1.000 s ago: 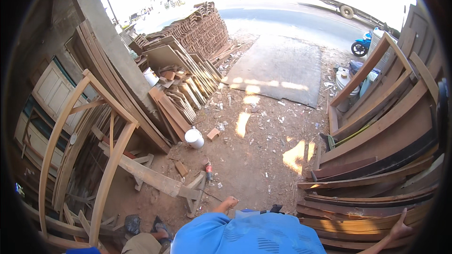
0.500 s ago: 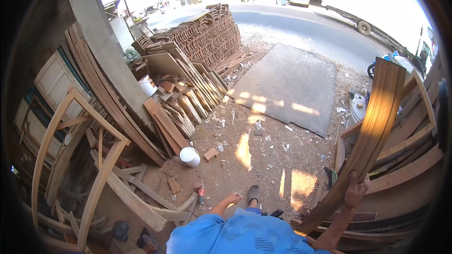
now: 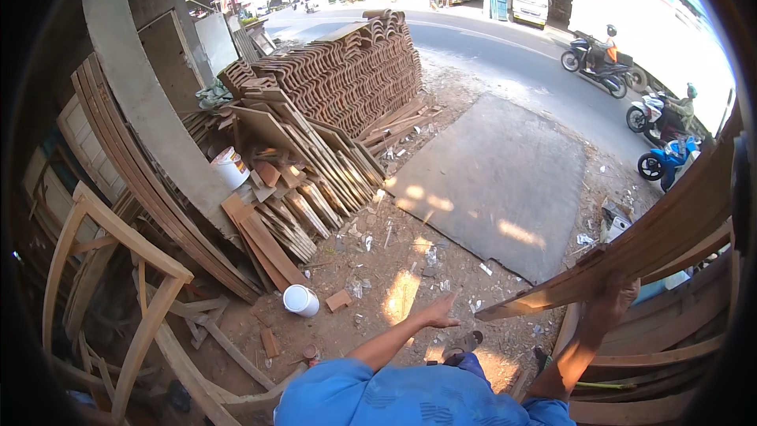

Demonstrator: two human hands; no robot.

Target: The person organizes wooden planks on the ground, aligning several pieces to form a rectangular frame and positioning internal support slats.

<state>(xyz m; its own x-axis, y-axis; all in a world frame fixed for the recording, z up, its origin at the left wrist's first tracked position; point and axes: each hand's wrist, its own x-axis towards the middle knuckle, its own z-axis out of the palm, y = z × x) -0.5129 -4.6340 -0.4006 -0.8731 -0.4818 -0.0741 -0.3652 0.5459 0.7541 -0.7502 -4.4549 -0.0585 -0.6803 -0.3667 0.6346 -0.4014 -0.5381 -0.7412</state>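
A long brown wooden plank (image 3: 639, 229) slants across the right side, its pointed lower end hanging over the dirt floor. My right hand (image 3: 617, 300) grips it from below, near the middle of its visible length. Its far end runs out toward the right rim of the view. My left hand (image 3: 439, 312) reaches forward in front of my body with its fingers apart and nothing in it. A short gap lies between those fingers and the plank's pointed end. It may be several boards stacked together; I cannot tell.
At left stand wooden frames (image 3: 165, 288) and leaning boards (image 3: 142, 158). A white bucket (image 3: 300, 300) sits by timber offcuts, with stacked roof tiles (image 3: 347, 71) beyond. A flat grey sheet (image 3: 493, 181) covers ground before the road. Motorcycles (image 3: 599, 63) pass; timber crowds my right side.
The plank has swung from steep to flatter, its lower end rising forward from beside my body. My left hand has moved forward and right, toward that end. Motorcycles have come into view.
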